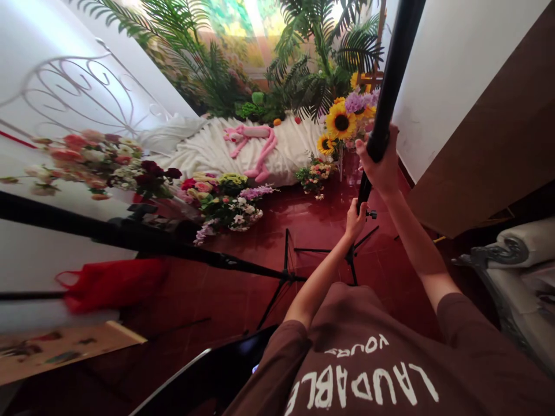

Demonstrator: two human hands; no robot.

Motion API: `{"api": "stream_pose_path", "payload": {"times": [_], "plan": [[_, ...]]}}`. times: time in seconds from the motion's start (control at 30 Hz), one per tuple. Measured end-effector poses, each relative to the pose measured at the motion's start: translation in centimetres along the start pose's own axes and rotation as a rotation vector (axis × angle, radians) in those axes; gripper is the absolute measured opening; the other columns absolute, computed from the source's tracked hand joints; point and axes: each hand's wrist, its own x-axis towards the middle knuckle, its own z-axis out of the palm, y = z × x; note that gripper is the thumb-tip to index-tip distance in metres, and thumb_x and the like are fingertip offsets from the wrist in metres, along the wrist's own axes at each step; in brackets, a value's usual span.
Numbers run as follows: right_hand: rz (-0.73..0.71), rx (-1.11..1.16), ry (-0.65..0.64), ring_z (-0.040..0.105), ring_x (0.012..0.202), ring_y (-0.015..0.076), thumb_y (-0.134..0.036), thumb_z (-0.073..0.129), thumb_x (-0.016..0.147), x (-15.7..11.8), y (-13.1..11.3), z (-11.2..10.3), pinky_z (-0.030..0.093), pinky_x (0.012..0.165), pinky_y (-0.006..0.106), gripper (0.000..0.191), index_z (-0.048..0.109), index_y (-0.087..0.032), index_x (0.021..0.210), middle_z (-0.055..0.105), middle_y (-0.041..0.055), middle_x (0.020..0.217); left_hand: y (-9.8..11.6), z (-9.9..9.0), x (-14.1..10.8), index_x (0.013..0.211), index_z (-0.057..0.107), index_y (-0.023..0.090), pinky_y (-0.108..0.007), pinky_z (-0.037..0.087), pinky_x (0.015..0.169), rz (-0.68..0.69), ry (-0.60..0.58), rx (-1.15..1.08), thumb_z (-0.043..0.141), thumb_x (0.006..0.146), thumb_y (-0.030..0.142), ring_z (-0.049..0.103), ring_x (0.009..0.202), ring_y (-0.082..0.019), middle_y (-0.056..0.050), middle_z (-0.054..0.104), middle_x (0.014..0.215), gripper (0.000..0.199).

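Note:
A tall black light stand (394, 75) rises in front of me on the right, its spread tripod legs resting on the red floor. My right hand (381, 162) is wrapped round the pole at a dark collar. Lower down, my left hand (356, 219) grips the thinner section of the same pole, beside a small black knob (371, 214). The top of the stand runs out of view. Sunflowers (340, 121) and purple blooms are just behind the pole.
Another black stand (173, 248) slants across the left. Bouquets (234, 202) line a white draped platform (195, 147) bearing a pink plush toy (255, 138). A red bag (113, 283) lies left. A carved sofa (515, 254) is at right; palm plants (321, 46) stand behind.

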Motion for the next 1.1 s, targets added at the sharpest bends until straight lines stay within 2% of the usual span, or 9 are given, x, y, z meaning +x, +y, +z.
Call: {"api": "stream_pose_path", "payload": {"times": [0.17, 0.3, 0.37, 0.5, 0.63, 0.77, 0.9, 1.0, 1.1], "plan": [[0.109, -0.014, 0.050, 0.063, 0.080, 0.0136, -0.056, 0.050, 0.089, -1.7, 1.3, 0.8, 0.055, 0.066, 0.027, 0.049, 0.036, -0.026, 0.125, 0.055, 0.0000, 0.092, -1.0, -1.1, -0.6, 0.102, 0.053, 0.018, -0.023, 0.045, 0.064, -0.042, -0.086, -0.020, 0.056, 0.085, 0.051, 0.054, 0.066, -0.009, 0.000, 0.058, 0.080, 0.038], [0.268, 0.006, 0.026, 0.062, 0.073, 0.0149, -0.058, 0.052, 0.087, -4.6, 2.4, 1.5, 0.053, 0.058, 0.026, 0.049, 0.037, -0.028, 0.122, 0.056, -0.0009, 0.084, -2.2, -1.4, -1.0, 0.117, 0.044, 0.019, -0.025, 0.046, 0.070, -0.046, -0.098, 0.005, 0.066, 0.078, 0.045, 0.056, 0.073, -0.011, -0.002, 0.059, 0.089, 0.052], [0.320, -0.022, 0.030, 0.062, 0.073, 0.0162, -0.058, 0.053, 0.086, -6.3, 3.1, 2.0, 0.053, 0.059, 0.027, 0.048, 0.038, -0.027, 0.119, 0.057, -0.0006, 0.083, -2.9, -1.3, -1.0, 0.117, 0.044, 0.018, -0.027, 0.047, 0.072, -0.038, -0.104, 0.023, 0.067, 0.078, 0.043, 0.057, 0.077, -0.013, -0.003, 0.059, 0.092, 0.052], [0.373, -0.090, 0.047, 0.062, 0.077, 0.0194, -0.059, 0.056, 0.083, -9.3, 4.4, 2.8, 0.054, 0.066, 0.031, 0.050, 0.040, -0.026, 0.117, 0.058, 0.0013, 0.084, -4.3, -1.3, -0.6, 0.112, 0.046, 0.014, -0.031, 0.048, 0.079, 0.029, -0.128, 0.040, 0.061, 0.082, 0.035, 0.058, 0.086, -0.016, -0.007, 0.058, 0.094, 0.039], [0.389, -0.104, -0.004, 0.061, 0.083, 0.0204, -0.058, 0.056, 0.084, -10.2, 5.1, 2.9, 0.053, 0.074, 0.035, 0.054, 0.038, -0.025, 0.122, 0.059, 0.0033, 0.090, -5.0, -1.5, -0.4, 0.112, 0.046, 0.015, -0.032, 0.049, 0.079, 0.046, -0.166, 0.062, 0.060, 0.082, 0.027, 0.058, 0.085, -0.016, -0.007, 0.059, 0.094, 0.035], [0.313, -0.009, -0.172, 0.062, 0.092, 0.0209, -0.055, 0.063, 0.081, -10.7, 5.8, 1.1, 0.054, 0.083, 0.039, 0.065, 0.033, -0.028, 0.131, 0.059, 0.0054, 0.105, -4.9, -1.7, -0.6, 0.111, 0.046, 0.017, -0.029, 0.049, 0.073, 0.011, -0.176, 0.077, 0.060, 0.084, 0.029, 0.058, 0.079, -0.014, -0.005, 0.058, 0.091, 0.033], [0.314, 0.018, -0.193, 0.060, 0.106, 0.0222, -0.047, 0.068, 0.078, -13.6, 7.2, -2.1, 0.054, 0.090, 0.040, 0.075, 0.025, -0.030, 0.138, 0.052, 0.0098, 0.127, -4.5, -1.7, -0.7, 0.111, 0.045, 0.017, -0.026, 0.047, 0.068, 0.014, -0.185, 0.053, 0.059, 0.086, 0.037, 0.057, 0.072, -0.011, -0.004, 0.059, 0.088, 0.035], [0.377, -0.021, -0.215, 0.059, 0.109, 0.0230, -0.043, 0.065, 0.081, -16.3, 8.4, -4.2, 0.053, 0.092, 0.043, 0.073, 0.023, -0.030, 0.140, 0.054, 0.0107, 0.127, -4.2, -1.6, -0.6, 0.107, 0.046, 0.017, -0.025, 0.045, 0.067, 0.001, -0.187, 0.037, 0.060, 0.084, 0.044, 0.056, 0.068, -0.010, -0.002, 0.059, 0.084, 0.038], [0.434, -0.036, -0.265, 0.060, 0.107, 0.0228, -0.041, 0.059, 0.086, -17.9, 9.1, -5.1, 0.052, 0.093, 0.046, 0.066, 0.025, -0.029, 0.140, 0.059, 0.0103, 0.123, -4.0, -1.7, -0.6, 0.108, 0.045, 0.018, -0.024, 0.044, 0.066, -0.028, -0.206, 0.019, 0.060, 0.083, 0.047, 0.056, 0.067, -0.010, -0.002, 0.060, 0.084, 0.041]]}}
